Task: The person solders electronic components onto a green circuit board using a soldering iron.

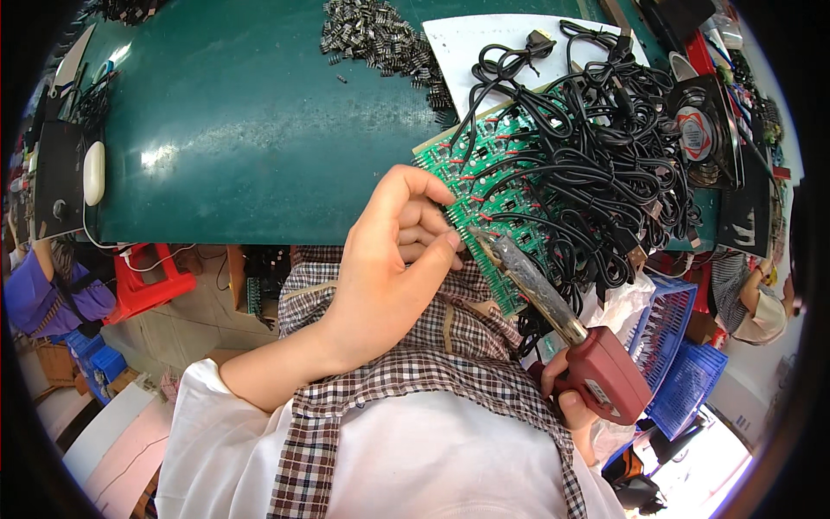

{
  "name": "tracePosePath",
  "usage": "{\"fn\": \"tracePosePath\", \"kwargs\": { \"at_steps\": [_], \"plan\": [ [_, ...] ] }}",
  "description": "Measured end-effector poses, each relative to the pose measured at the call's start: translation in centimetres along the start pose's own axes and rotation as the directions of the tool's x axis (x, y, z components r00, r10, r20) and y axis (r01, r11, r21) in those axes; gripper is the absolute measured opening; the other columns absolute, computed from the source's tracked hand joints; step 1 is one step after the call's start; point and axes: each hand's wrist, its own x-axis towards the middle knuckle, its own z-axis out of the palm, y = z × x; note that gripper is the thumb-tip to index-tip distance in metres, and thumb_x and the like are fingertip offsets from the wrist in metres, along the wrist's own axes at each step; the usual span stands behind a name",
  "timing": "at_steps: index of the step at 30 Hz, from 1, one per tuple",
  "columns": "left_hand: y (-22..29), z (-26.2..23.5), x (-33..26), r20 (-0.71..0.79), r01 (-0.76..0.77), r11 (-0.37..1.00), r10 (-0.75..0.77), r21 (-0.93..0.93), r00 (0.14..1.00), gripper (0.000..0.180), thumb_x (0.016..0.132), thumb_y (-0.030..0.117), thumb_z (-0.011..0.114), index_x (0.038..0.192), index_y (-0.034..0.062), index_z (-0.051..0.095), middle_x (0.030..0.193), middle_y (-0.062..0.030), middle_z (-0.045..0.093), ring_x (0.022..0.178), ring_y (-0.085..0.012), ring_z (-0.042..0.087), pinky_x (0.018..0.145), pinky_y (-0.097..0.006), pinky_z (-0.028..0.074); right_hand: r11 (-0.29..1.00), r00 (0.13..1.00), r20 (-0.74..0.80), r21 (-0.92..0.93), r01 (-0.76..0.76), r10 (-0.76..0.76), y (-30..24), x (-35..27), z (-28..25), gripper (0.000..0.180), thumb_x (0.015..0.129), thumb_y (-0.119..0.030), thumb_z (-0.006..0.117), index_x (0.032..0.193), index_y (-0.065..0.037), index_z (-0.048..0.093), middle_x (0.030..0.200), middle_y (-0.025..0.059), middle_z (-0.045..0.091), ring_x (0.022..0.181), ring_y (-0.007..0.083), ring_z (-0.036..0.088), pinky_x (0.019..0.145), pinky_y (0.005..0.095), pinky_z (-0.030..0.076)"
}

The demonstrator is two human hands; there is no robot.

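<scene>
A panel of green circuit boards lies at a slant over the table's front edge, with red and black wire ends along its rows. My left hand is curled at the panel's left edge, thumb and index fingertip against it; its other fingers are bent and partly hidden. In my right hand is a soldering iron with a dark red handle and a long metal barrel. Its tip is at the panel's lower left part, close to my left thumb. Bundled black cables cover the panel's right side.
Small black components are heaped on the green table at the back. A white sheet lies under the cables. At right are a round solder spool and blue baskets. A red stool stands at left; people sit at both sides.
</scene>
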Motion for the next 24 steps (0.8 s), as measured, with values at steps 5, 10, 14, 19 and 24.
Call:
{"fn": "tracePosePath", "kwargs": {
  "at_steps": [5,10,14,19,24],
  "plan": [
    [0.0,0.0,0.1,-0.003,0.022,1.000,-0.022,-0.003,1.000,0.025,0.080,-0.007,0.047,0.101,0.0023,0.038,0.078,-0.0051,0.051,0.070,-0.0083,0.054,0.065,-0.021,0.046,0.993,0.992,-0.051,-0.020,0.119,-0.119,0.8,-0.1,0.0,0.067,0.071,-0.043,0.067,0.106,0.008,0.041,0.057,0.0052,0.050,0.047,0.0106,0.042,0.045,0.0218,0.031],
    [0.1,0.1,0.2,0.012,0.017,1.000,-0.017,0.008,1.000,0.024,0.081,-0.009,0.046,0.102,0.0015,0.038,0.078,-0.0048,0.050,0.072,-0.0100,0.055,0.065,-0.023,0.049,0.994,0.985,-0.160,0.080,0.069,-0.056,2.3,-1.1,-0.2,0.037,0.061,-0.023,0.070,0.079,0.006,0.057,0.063,0.0089,0.055,0.051,0.0185,0.052,0.052,0.0257,0.041],
    [0.2,0.2,0.2,0.004,0.022,1.000,-0.022,-0.006,1.000,0.024,0.081,-0.008,0.046,0.102,0.0017,0.039,0.078,-0.0046,0.051,0.072,-0.0098,0.055,0.064,-0.023,0.049,0.985,0.976,-0.150,-0.093,0.147,-0.159,3.3,-1.9,-1.4,0.032,0.060,-0.019,0.068,0.077,0.006,0.057,0.066,0.0117,0.057,0.054,0.0219,0.055,0.054,0.0287,0.044],
    [0.2,0.4,0.1,0.004,0.027,1.000,-0.027,0.011,1.000,0.024,0.081,-0.009,0.046,0.102,0.0019,0.039,0.078,-0.0042,0.051,0.072,-0.0097,0.055,0.064,-0.023,0.049,0.993,0.986,-0.121,0.018,0.117,-0.114,2.5,-1.5,-1.3,0.037,0.061,-0.019,0.068,0.083,0.008,0.056,0.068,0.0112,0.058,0.053,0.0184,0.055,0.053,0.0256,0.044],
    [0.8,0.0,0.0,-0.042,0.006,1.000,-0.006,0.022,0.999,0.025,0.080,-0.005,0.050,0.102,0.0034,0.041,0.078,-0.0052,0.053,0.068,-0.0074,0.055,0.059,-0.020,0.045,0.983,0.992,-0.091,0.153,0.099,-0.086,1.2,-1.3,-0.7,0.048,0.063,-0.022,0.070,0.091,0.011,0.051,0.072,0.0127,0.060,0.050,0.0151,0.054,0.047,0.0228,0.043]
  ]
}}
